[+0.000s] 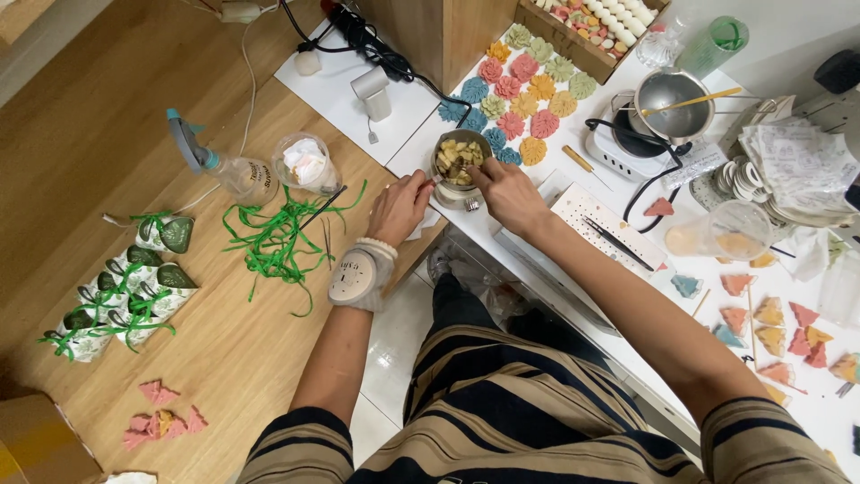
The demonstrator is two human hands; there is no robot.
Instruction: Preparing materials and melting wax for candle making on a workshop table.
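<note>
At the near edge of the white worktable (811, 412), both hands met around a small metal cup (458, 175) filled with pale, broken wax-like chunks (459, 158). The left hand (399, 207), wearing a padded wrist band (356, 274), had its fingers curled against the cup's left side, steadying it. The right hand (508, 193) lay against the cup's right rim, fingertips pressed together there; whether they pinched a chunk or only the rim could not be told.

Just beyond the cup lay rows of flower-shaped pieces (524, 94) in pink, teal, orange and pale green. Farther right stood a small electric hotplate (627, 143) carrying a steel pot (674, 100) with a wooden stick across it, and black tweezers (616, 243) rested on a perforated white board. To the left, on the wooden table (90, 108), sat a spray bottle (224, 170), loose green ribbon (278, 235) and ribbon-tied pouches (134, 291).

Handled well, this step likely called for keeping the cup level and firmly braced, since the chunks sat heaped near the brim and could spill onto the flowers.
</note>
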